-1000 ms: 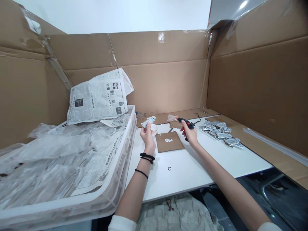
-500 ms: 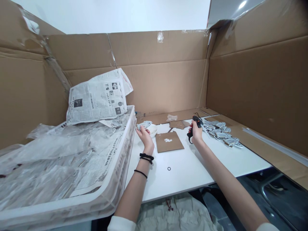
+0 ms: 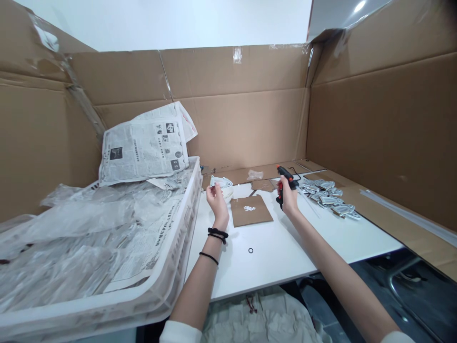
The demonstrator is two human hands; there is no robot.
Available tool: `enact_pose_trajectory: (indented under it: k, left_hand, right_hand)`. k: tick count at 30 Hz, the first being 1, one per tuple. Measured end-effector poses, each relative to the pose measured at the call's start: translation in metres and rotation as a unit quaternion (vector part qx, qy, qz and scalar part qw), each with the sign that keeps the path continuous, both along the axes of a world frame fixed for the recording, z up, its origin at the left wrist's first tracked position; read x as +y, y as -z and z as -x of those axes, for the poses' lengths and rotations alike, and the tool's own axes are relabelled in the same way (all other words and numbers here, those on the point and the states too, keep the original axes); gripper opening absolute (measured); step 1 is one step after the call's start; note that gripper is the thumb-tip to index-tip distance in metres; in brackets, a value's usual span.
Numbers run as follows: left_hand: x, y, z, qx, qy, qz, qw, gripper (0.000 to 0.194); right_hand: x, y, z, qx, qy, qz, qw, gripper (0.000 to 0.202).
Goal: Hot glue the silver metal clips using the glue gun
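My left hand (image 3: 216, 200) holds a small silver fish-shaped piece (image 3: 220, 181) up over the white table (image 3: 271, 257), just right of the crate. My right hand (image 3: 287, 199) grips a black and orange glue gun (image 3: 284, 180), its nozzle pointing up and to the left. Between my hands lies a brown cardboard square (image 3: 251, 211) with white glue blobs on it. A small white bowl (image 3: 227, 192) sits behind my left hand, partly hidden.
A large white plastic crate (image 3: 167, 281) filled with plastic bags and newspaper (image 3: 144, 147) takes up the left. A pile of silver fish-shaped pieces (image 3: 326, 194) lies at the right. A small black ring (image 3: 250, 250) rests on the table. Cardboard walls (image 3: 378, 124) surround the table.
My right hand swung the glue gun to the right, then raised it upright with the nozzle turned left. My left hand dipped with the silver piece and lifted it again.
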State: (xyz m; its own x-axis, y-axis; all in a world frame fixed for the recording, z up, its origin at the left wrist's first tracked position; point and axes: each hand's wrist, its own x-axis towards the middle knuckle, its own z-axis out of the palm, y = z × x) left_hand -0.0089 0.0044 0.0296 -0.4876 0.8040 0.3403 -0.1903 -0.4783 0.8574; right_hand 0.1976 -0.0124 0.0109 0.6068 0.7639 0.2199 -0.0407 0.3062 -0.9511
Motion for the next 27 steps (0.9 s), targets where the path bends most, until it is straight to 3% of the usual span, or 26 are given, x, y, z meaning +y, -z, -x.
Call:
enact_pose_trajectory:
  k: [5,11,15,27]
  left_hand:
    - [0.0,0.006,-0.003,0.072,0.054,0.016,0.996,0.019]
    - [-0.003,0.011,-0.009,0.239,0.119,-0.008,0.964,0.016]
    - [-0.002,0.01,-0.012,0.22,0.171,-0.01,0.96,0.019]
    - [-0.002,0.01,-0.013,0.2,0.152,-0.001,0.968,0.011]
  right_hand:
    - [-0.013,0.0,0.018,-0.042,-0.126,-0.011,0.991,0.048]
    - [-0.024,0.0,0.029,-0.12,-0.234,-0.035,0.964,0.048]
    - [-0.027,-0.002,0.031,-0.096,-0.239,-0.037,0.965,0.049]
    - [-0.026,0.0,0.03,-0.127,-0.204,-0.02,0.971,0.053]
